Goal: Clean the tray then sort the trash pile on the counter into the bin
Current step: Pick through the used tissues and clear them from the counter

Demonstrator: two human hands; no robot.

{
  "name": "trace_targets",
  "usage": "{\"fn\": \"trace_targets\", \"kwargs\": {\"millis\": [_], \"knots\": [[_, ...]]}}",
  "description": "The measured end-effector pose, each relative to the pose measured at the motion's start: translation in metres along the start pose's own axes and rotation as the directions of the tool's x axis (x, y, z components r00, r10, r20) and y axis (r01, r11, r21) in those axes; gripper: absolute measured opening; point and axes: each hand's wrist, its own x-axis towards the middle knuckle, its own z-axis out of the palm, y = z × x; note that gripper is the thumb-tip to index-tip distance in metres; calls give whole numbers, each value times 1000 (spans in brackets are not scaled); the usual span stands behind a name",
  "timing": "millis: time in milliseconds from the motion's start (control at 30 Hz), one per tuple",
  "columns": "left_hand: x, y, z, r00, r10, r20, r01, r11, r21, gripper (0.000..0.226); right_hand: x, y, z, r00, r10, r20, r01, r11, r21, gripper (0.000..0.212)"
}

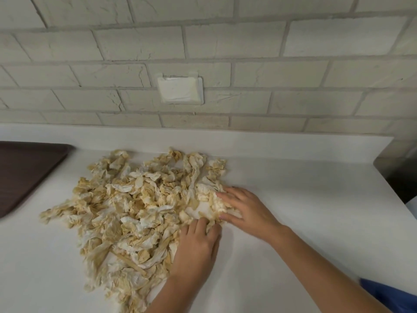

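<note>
A wide trash pile [135, 208] of crumpled, yellow-stained paper napkins lies spread over the white counter [293, 199]. Both hands are at its right edge. My left hand [196, 245] comes in from below, with its fingertips curled into the paper at the pile's rim. My right hand [246, 207] lies flat on a whitish wad, fingers stretched out and thumb alongside it. The dark brown tray [24, 172] sits at the far left, partly cut off by the frame, and its visible surface is bare.
A brick wall with a white cover plate [179, 90] backs the counter. At the counter's right end a metal-rimmed dark opening [397, 175] drops away. Blue fabric [392, 294] shows at the lower right corner.
</note>
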Motion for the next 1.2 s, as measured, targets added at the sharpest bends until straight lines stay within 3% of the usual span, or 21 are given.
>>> {"fn": "trace_targets", "kwargs": {"millis": [67, 133, 300, 433, 567, 600, 633, 667, 733, 767, 800, 900, 1000, 1133, 1200], "knots": [[0, -4, 0, 998, 30, -47, -33, 997, -65, 12, 2, 2, 2, 995, 57, -78, -53, 997, 63, 56], [1, -3, -3, 993, 38, -108, -55, 986, -159, 10, 4, 1, 5, 984, 77, -160, -68, 996, 62, 37], [7, 5, -15, 961, -73, -267, -63, 882, -467, 13, 3, -3, 11, 957, 178, -228, -160, 982, 98, 23], [14, 14, -45, 907, -353, -231, 53, 640, -767, 10, -3, -3, 7, 925, 272, -265, -205, 945, 254, 17], [11, 17, -60, 734, -677, 61, 300, 243, -922, 19, -14, -5, -10, 794, 519, -316, -306, 792, 529, 17], [9, 15, -57, 740, -664, 104, 354, 254, -900, 27, -18, -7, -15, 771, 553, -316, -305, 755, 580, 21], [6, 14, -53, 784, -614, 95, 368, 336, -867, 32, -23, -9, -19, 760, 579, -295, -304, 718, 626, 27], [1, 13, -47, 859, -512, 30, 322, 494, -808, 33, -28, -11, -22, 761, 593, -265, -305, 687, 660, 36], [-11, 9, -33, 978, -181, -109, 101, 855, -509, 31, -37, -17, -21, 773, 597, -213, -313, 651, 691, 46], [-19, 9, -22, 995, -16, -96, -16, 947, -322, 30, -42, -21, -19, 774, 600, -203, -316, 643, 698, 42], [-28, 10, -13, 996, 74, -51, -82, 977, -195, 30, -47, -24, -17, 770, 608, -193, -322, 632, 705, 38], [-41, 15, -2, 999, 38, 12, -37, 996, -82, 32, -60, -35, -12, 762, 621, -184, -360, 642, 676, 30], [-36, 13, -1, 993, 106, -55, -112, 986, -120, 25, -68, -45, -8, 741, 629, -235, -394, 691, 606, 5], [-35, 14, 1, 947, 310, -82, -321, 920, -223, 25, -78, -54, -4, 691, 675, -260, -429, 672, 604, 19], [-43, 22, -3, 947, 305, -97, -319, 880, -352, 25, -83, -60, -7, 687, 675, -268, -409, 665, 625, 18]]}}
